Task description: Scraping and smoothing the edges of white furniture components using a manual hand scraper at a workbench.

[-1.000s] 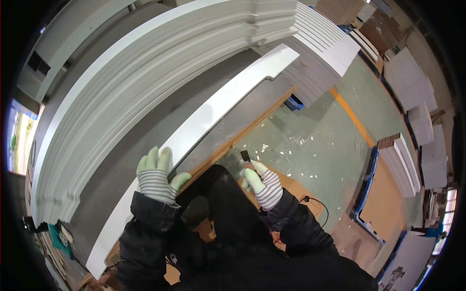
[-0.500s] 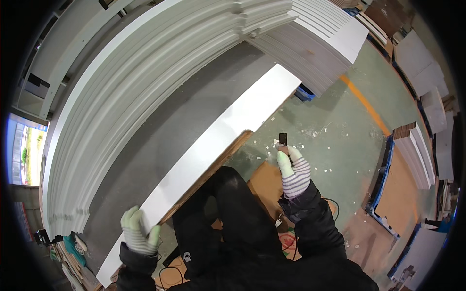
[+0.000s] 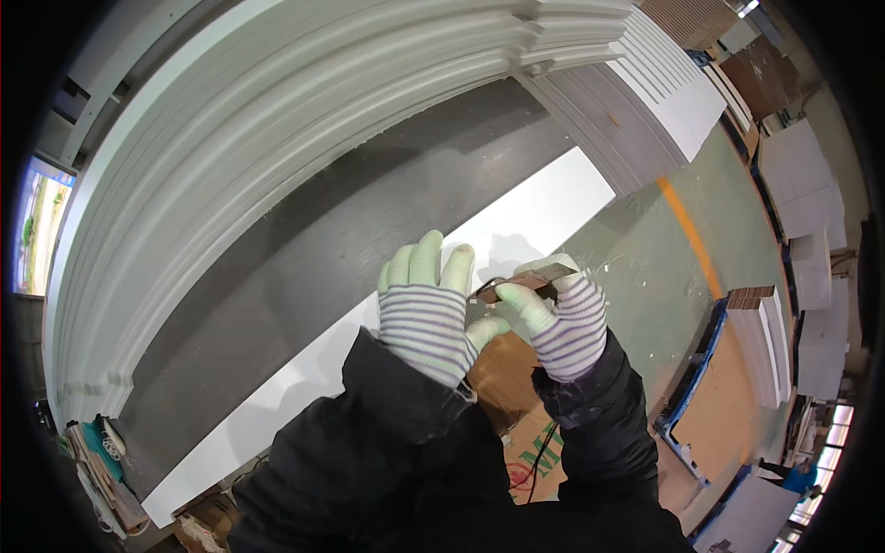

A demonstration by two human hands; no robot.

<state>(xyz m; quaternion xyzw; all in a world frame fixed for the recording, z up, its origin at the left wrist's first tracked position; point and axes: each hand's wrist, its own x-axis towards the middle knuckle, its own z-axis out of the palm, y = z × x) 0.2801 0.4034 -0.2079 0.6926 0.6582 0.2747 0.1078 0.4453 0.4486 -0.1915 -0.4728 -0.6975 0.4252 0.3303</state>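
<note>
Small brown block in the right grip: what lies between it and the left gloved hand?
Nothing: in the head view the small brown block meets the left hand.

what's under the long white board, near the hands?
Brown cardboard shows below the long white board at its near edge, with a black cable lying on it. The left hand, right hand and dark sleeves cover the rest; what supports the board is hidden.

Left hand up from panel's low end — now beside right hand, both meeting at small brown block over white panel.
</note>
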